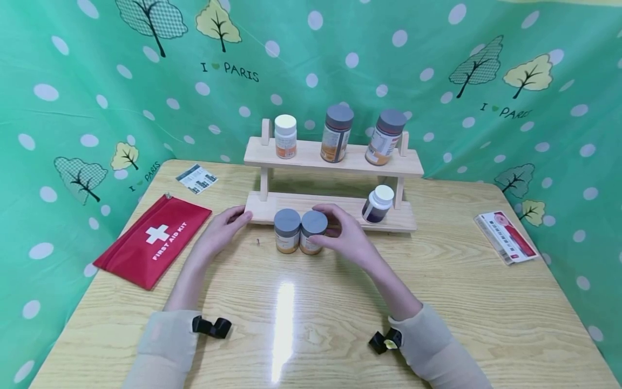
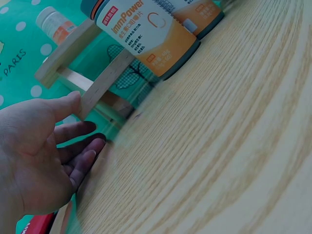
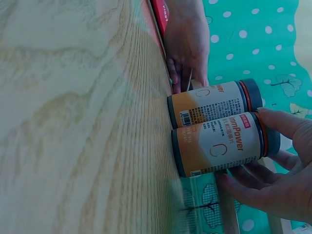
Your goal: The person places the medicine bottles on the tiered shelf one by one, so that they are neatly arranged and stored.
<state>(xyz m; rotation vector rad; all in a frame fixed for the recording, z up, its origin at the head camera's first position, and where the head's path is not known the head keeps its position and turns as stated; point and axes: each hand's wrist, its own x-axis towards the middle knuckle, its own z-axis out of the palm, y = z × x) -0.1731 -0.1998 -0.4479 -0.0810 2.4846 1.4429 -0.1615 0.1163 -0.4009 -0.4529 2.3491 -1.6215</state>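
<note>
Two supplement bottles with grey lids and orange-and-white ImmPower labels stand side by side on the table, in front of the wooden rack's lower shelf. My right hand grips the right supplement bottle, with the thumb up at its lid and the fingers round its far side. The left supplement bottle stands close against it. At the rack's left end is my left hand, its thumb touching the shelf's end and its other fingers loosely bent, holding nothing.
The rack's upper shelf bears a white bottle and two grey-lidded bottles. A white-capped bottle stands on the lower shelf's right. A red first aid pouch and a card lie left, a flat packet right.
</note>
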